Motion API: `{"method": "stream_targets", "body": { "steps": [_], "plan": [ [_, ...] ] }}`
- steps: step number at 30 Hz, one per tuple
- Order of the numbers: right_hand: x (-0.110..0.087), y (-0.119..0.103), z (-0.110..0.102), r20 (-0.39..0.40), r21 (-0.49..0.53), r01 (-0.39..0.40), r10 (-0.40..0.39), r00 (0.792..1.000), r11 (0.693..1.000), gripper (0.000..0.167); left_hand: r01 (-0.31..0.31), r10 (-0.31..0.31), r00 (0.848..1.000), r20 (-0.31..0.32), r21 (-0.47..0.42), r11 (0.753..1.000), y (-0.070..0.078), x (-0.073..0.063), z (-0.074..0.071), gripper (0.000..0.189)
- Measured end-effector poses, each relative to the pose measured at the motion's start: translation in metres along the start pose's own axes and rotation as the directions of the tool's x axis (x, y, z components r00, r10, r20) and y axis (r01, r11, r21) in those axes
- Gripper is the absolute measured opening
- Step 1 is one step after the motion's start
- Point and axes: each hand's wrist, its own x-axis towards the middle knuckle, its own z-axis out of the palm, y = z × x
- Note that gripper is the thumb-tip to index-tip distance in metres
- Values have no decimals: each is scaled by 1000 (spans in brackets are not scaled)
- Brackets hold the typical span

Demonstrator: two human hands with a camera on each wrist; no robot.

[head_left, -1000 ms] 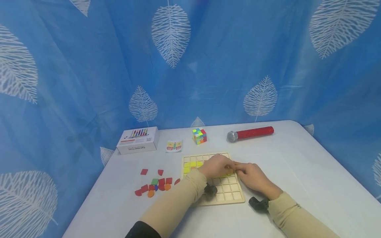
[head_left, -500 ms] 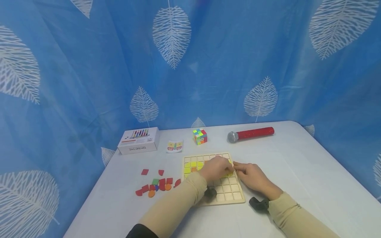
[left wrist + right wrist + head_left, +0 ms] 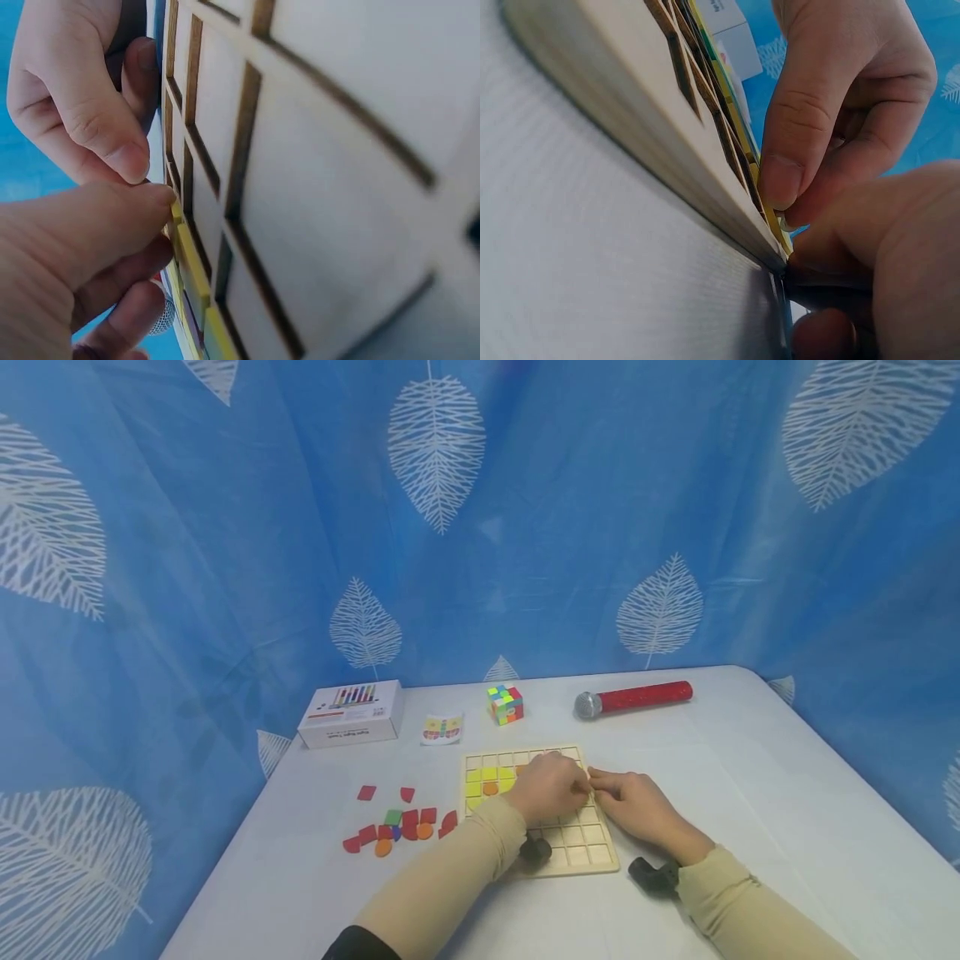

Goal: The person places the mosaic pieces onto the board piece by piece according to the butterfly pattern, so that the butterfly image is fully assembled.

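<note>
Presumably light and stiff, yellow tile [image 3: 177, 211] suits edge grip; left hand [image 3: 551, 787] pinches it; right hand [image 3: 643, 808], fingers extended, touches grid board [image 3: 576, 837].

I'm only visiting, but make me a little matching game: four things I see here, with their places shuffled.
Things
1. Microphone
2. Grid board
3. White box
4. Right hand

Places
A. At the board's right edge
B. Left of the small picture card
C. Far side, right of the colourful cube
D. Under the left hand

Pairs: 1-C, 2-D, 3-B, 4-A
</note>
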Motion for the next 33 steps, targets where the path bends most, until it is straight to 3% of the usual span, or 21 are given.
{"method": "stream_targets", "body": {
  "steps": [4,7,11,13,14,16,17,21,23,24,26,30,33],
  "plan": [
    [0,0,0,2,1,0,0,1000,1000,33,24,-25,999,-20,-18,1000,1,-4,-2,11],
    [1,-1,-1,8,4,-15,15,1000,1000,34,91,-95,995,-40,-83,992,0,-13,-11,15],
    [2,-3,0,40,20,-54,53,998,998,35,195,-208,975,-80,-149,970,-14,-43,-26,16],
    [2,-4,2,57,24,-69,68,996,997,36,255,-275,955,-107,-173,951,-28,-66,-33,16],
    [2,-4,2,63,24,-77,76,995,997,37,295,-321,939,-119,-195,935,-37,-78,-36,16],
    [2,-4,3,62,17,-88,87,994,996,37,408,-448,884,-135,-248,879,-57,-105,-42,18],
    [1,-4,3,60,12,-86,86,995,996,37,466,-515,846,-136,-279,840,-67,-119,-45,20],
    [0,-5,2,59,-8,-76,76,995,997,38,662,-743,656,-130,-374,650,-107,-171,-49,22],
    [0,-6,1,62,-12,-72,72,995,997,39,707,-800,587,-125,-401,582,-120,-190,-50,24],
    [-1,-6,1,64,-14,-73,74,995,997,39,723,-819,561,-120,-410,556,-125,-197,-49,26],
    [-1,-6,-1,65,-23,-78,80,995,997,39,735,-839,534,-102,-433,521,-130,-205,-46,34],
    [-1,-7,-2,74,-28,-93,95,993,995,40,751,-836,540,-95,-395,530,-131,-203,-37,47],
    [0,-9,0,91,-25,-91,93,992,996,42,777,-833,541,-115,-310,548,-129,-198,-33,48]
  ]
}}
